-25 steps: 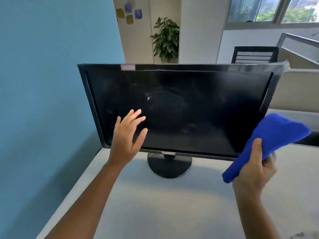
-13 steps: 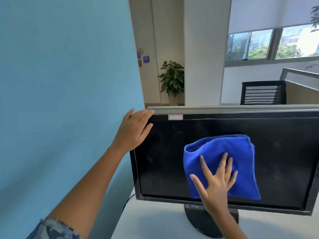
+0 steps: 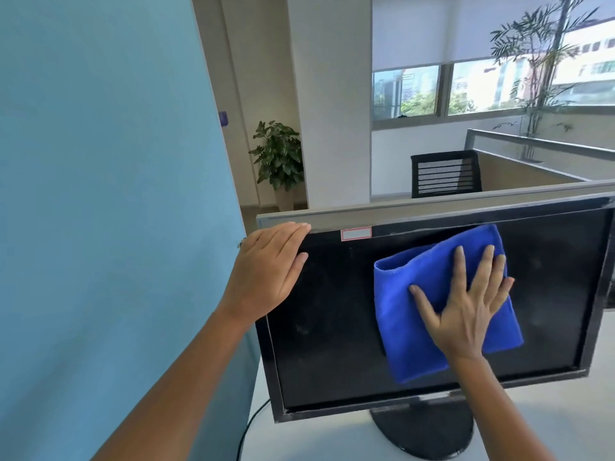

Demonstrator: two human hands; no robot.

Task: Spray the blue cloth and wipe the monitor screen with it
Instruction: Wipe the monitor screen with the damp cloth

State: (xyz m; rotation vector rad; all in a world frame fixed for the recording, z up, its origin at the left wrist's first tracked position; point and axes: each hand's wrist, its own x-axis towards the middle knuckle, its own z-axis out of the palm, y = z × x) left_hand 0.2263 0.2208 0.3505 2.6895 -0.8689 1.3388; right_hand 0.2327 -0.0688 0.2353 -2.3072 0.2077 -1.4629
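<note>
- at centre right of the frame, the blue cloth (image 3: 429,264) lies folded flat against the monitor screen (image 3: 332,327), its top edge reaching the upper bezel.
- right hand (image 3: 466,311) presses it there, fingers straight and spread, none curled round the cloth.
- left hand (image 3: 266,271) rests over the monitor's upper left corner, fingers straight, apparently steadying it.
- step in hand, as i judge it: wiping; no spray bottle is in view.
- next move calls for even palm pressure, sliding the cloth over the smudged left and lower glass without rocking the stand (image 3: 426,434).
</note>
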